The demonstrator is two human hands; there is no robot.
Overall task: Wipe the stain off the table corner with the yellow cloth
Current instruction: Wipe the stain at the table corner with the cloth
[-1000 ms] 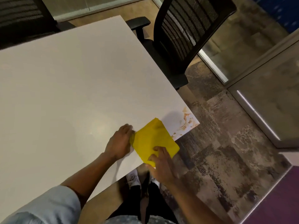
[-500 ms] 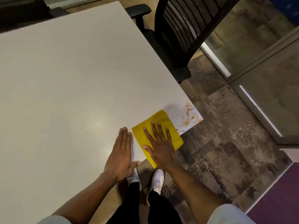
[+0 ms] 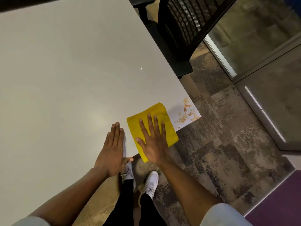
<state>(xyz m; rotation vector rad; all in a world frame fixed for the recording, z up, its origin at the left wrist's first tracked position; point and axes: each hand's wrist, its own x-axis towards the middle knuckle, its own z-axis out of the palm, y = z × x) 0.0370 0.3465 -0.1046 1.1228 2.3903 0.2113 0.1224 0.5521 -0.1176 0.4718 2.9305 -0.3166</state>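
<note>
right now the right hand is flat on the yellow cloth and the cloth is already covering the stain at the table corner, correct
Not quite. The right hand is flat on the yellow cloth, but the cloth does not cover the stain: the head view shows the orange marks exposed beside it at the table corner.

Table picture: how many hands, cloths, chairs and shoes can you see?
Hands: 2, left hand and right hand
Cloths: 1, cloth
Chairs: 1, chair
Shoes: 2, one shoe, other shoe
Total: 6
</note>
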